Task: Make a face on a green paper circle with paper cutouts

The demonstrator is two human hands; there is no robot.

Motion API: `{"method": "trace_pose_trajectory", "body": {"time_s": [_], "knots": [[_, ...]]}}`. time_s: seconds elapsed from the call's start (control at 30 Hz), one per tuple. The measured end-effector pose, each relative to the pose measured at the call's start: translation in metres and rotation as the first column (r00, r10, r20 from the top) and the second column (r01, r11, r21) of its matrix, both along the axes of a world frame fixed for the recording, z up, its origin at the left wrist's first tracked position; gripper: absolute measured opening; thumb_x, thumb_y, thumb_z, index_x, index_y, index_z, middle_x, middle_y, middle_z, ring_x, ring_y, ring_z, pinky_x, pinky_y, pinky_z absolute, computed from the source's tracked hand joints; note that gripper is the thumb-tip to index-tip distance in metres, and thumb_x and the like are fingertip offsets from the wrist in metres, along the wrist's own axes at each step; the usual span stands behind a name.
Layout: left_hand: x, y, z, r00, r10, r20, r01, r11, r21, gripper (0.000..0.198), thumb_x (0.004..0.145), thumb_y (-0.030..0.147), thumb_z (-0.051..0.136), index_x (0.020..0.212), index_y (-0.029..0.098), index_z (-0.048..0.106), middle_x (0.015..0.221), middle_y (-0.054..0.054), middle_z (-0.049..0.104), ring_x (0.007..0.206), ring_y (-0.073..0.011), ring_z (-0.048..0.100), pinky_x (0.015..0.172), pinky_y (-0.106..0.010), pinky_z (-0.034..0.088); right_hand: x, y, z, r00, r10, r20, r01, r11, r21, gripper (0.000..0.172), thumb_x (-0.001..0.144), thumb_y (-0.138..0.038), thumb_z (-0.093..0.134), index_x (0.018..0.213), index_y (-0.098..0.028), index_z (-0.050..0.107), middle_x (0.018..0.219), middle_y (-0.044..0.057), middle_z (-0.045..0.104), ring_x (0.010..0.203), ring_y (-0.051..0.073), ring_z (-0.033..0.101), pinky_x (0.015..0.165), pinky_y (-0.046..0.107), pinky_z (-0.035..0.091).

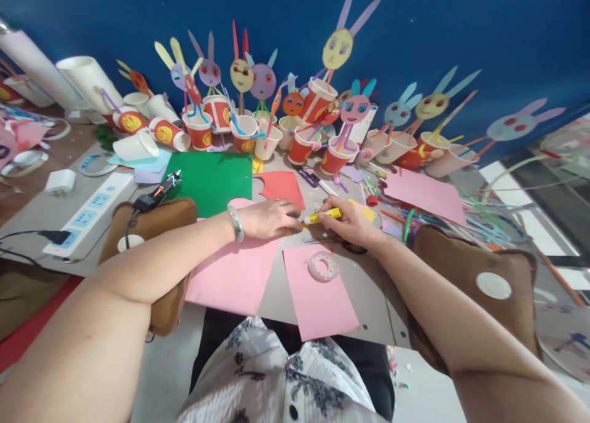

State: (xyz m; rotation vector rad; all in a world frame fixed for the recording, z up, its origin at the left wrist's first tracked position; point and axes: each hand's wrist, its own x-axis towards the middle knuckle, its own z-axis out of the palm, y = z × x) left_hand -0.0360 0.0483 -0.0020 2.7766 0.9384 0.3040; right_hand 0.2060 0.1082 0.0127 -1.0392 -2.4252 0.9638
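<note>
My right hand (350, 223) is closed around a yellow glue stick (325, 214) whose tip points left toward my left hand. My left hand (270, 219), with a bracelet on the wrist and a ring on one finger, lies knuckles up with its fingers curled and pinched on a small piece I cannot make out, over a pink paper sheet (235, 272). A second pink sheet (320, 297) lies nearer me with a clear tape roll (323, 265) on it.
Several paper cups with paper bunny faces on sticks (338, 48) crowd the back of the table. Green paper (209, 180), red paper (281, 186), another pink sheet (424, 192), a hot glue gun (159, 192), a power strip (90, 214) and brown cushions (479, 281) surround the work area.
</note>
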Motion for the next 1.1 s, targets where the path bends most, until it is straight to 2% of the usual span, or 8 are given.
{"method": "trace_pose_trajectory", "body": {"time_s": [0.13, 0.27, 0.37, 0.47, 0.53, 0.67, 0.8, 1.1], "knots": [[-0.0006, 0.0002, -0.0005, 1.000, 0.002, 0.024, -0.002, 1.000, -0.002, 0.029, 0.098, 0.027, 0.052, 0.121, 0.023, 0.068, 0.116, -0.013, 0.063, 0.107, -0.0247, 0.057, 0.093, -0.039, 0.045, 0.0003, 0.0003, 0.0009, 0.995, 0.094, 0.035, -0.094, 0.996, 0.000, 0.023, 0.084, -0.047, 0.056, 0.078, -0.024, 0.055, 0.075, 0.001, 0.064, 0.071, 0.018, 0.061, 0.066, 0.029, 0.047], [-0.0005, 0.0002, 0.0009, 1.000, 0.003, 0.003, -0.003, 1.000, -0.006, 0.027, 0.098, 0.027, 0.051, 0.118, 0.023, 0.069, 0.117, -0.012, 0.063, 0.106, -0.0234, 0.057, 0.095, -0.038, 0.044, -0.0001, 0.0000, -0.0010, 0.998, 0.050, 0.037, -0.051, 0.998, 0.034, 0.021, 0.085, -0.045, 0.057, 0.084, -0.025, 0.054, 0.076, 0.001, 0.065, 0.071, 0.019, 0.061, 0.065, 0.030, 0.047], [-0.0004, 0.0003, 0.0016, 1.000, 0.002, -0.017, -0.002, 1.000, -0.011, 0.029, 0.099, 0.027, 0.050, 0.120, 0.022, 0.069, 0.118, -0.012, 0.063, 0.107, -0.0236, 0.056, 0.096, -0.038, 0.044, 0.0002, -0.0002, -0.0020, 1.000, 0.015, 0.002, -0.015, 1.000, -0.005, 0.023, 0.085, -0.047, 0.055, 0.083, -0.024, 0.054, 0.076, 0.001, 0.065, 0.072, 0.019, 0.062, 0.064, 0.029, 0.048], [-0.0006, 0.0007, 0.0010, 1.000, 0.006, -0.010, -0.006, 1.000, -0.016, 0.030, 0.099, 0.029, 0.050, 0.123, 0.024, 0.068, 0.118, -0.012, 0.063, 0.108, -0.0235, 0.056, 0.096, -0.038, 0.044, 0.0008, 0.0003, -0.0014, 0.998, 0.066, 0.006, -0.066, 0.997, -0.051, 0.022, 0.085, -0.045, 0.055, 0.081, -0.024, 0.055, 0.077, 0.002, 0.065, 0.072, 0.018, 0.063, 0.064, 0.029, 0.048], [-0.0008, 0.0010, 0.0005, 1.000, 0.004, -0.006, -0.004, 1.000, -0.016, 0.029, 0.099, 0.029, 0.051, 0.121, 0.024, 0.068, 0.118, -0.011, 0.063, 0.108, -0.0235, 0.056, 0.096, -0.038, 0.044, 0.0009, 0.0009, -0.0014, 0.994, 0.100, 0.031, -0.099, 0.995, -0.029, 0.019, 0.085, -0.043, 0.056, 0.082, -0.024, 0.057, 0.079, 0.001, 0.066, 0.073, 0.018, 0.062, 0.066, 0.029, 0.048], [-0.0008, 0.0012, 0.0007, 1.000, -0.003, -0.017, 0.003, 1.000, -0.014, 0.028, 0.098, 0.027, 0.051, 0.120, 0.022, 0.069, 0.118, -0.012, 0.063, 0.109, -0.0240, 0.057, 0.097, -0.039, 0.044, 0.0006, 0.0018, -0.0027, 0.999, 0.046, 0.013, -0.046, 0.999, 0.011, 0.020, 0.086, -0.044, 0.055, 0.084, -0.025, 0.055, 0.078, 0.001, 0.065, 0.071, 0.018, 0.061, 0.065, 0.030, 0.047], [-0.0008, 0.0009, 0.0021, 1.000, -0.001, -0.009, 0.001, 1.000, -0.015, 0.029, 0.099, 0.028, 0.051, 0.121, 0.024, 0.069, 0.118, -0.012, 0.064, 0.107, -0.0235, 0.057, 0.096, -0.039, 0.044, 0.0010, 0.0018, -0.0011, 0.995, 0.100, 0.021, -0.099, 0.995, -0.032, 0.020, 0.086, -0.044, 0.055, 0.083, -0.025, 0.056, 0.079, 0.002, 0.066, 0.072, 0.019, 0.063, 0.065, 0.029, 0.048], [-0.0027, 0.0066, -0.0015, 0.997, -0.016, 0.077, 0.019, 0.999, -0.044, 0.020, 0.095, 0.023, 0.057, 0.104, 0.019, 0.074, 0.114, -0.012, 0.068, 0.106, -0.0236, 0.060, 0.095, -0.038, 0.045, 0.0013, 0.0034, -0.0006, 0.991, 0.119, 0.065, -0.123, 0.991, 0.056, 0.024, 0.088, -0.048, 0.053, 0.085, -0.024, 0.054, 0.086, 0.003, 0.068, 0.076, 0.020, 0.063, 0.069, 0.030, 0.047]]}}
